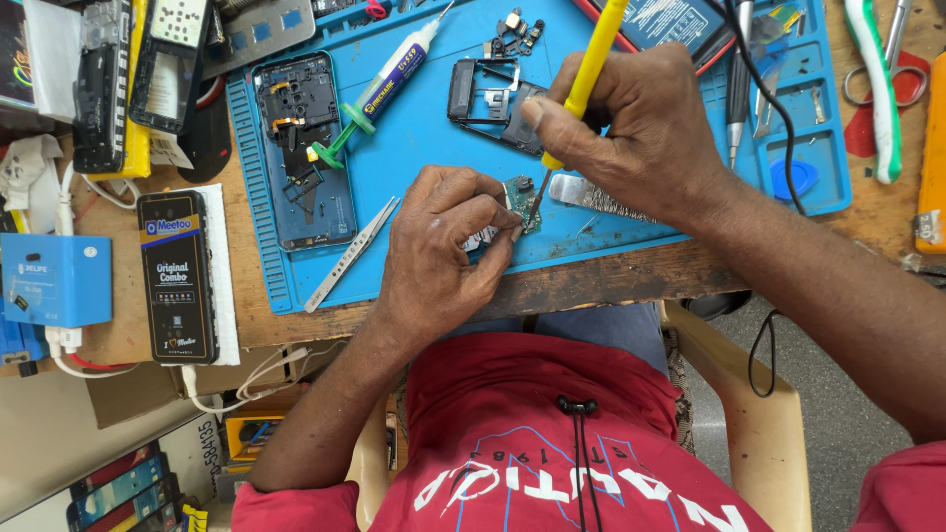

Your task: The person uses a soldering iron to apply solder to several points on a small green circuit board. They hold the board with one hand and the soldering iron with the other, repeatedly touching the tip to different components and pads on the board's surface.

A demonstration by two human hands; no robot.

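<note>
The left hand (439,241) rests on the near edge of the blue repair mat (424,128), its fingers pinched narrow on a small green circuit board (519,202) and pressing it flat to the mat; the right hand (641,123) grips a yellow-handled soldering iron (591,64) like a pen, fingers wrapped tight round the handle, the dark tip angled down and touching the board's upper edge; the iron's black cord runs off past the right wrist and down beside the chair. Just right of the board lies a flat metal tool (591,195), partly under the right hand; behind the hands sits a black phone frame (483,94), with small loose parts (514,32) beyond it. To the left on the mat lie an opened phone body (301,148) with its insides bared, a flux syringe (389,84) with a green plunger resting across its corner, and steel tweezers (350,256) near the mat's front edge. On the wooden bench (611,281) left of the mat stands a black box (177,276), a blue box (54,281) beside it.
</note>
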